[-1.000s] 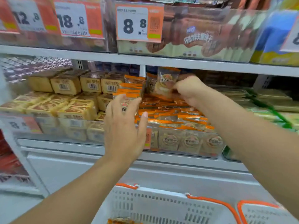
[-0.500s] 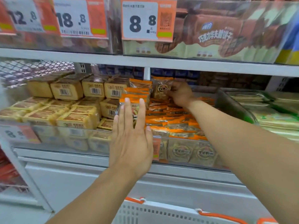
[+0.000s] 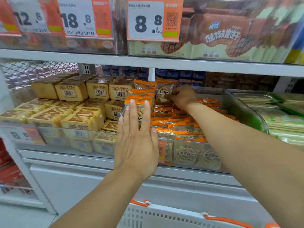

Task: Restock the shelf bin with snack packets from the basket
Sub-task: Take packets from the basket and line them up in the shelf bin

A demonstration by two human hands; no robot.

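1. The left hand is raised flat, fingers straight and together, pressing on the upright orange snack packets at the left edge of the clear shelf bin.
2. The right hand, arm stretched forward, pinches a single packet upright near the bin's back edge.
3. Flat packets fill the bin's middle.
4. The white basket sits below the shelf.

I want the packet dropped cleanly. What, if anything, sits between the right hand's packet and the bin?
Nothing visible does. The right hand holds the packet just above the packets already in the bin; the left hand steadies an upright stack to its left.
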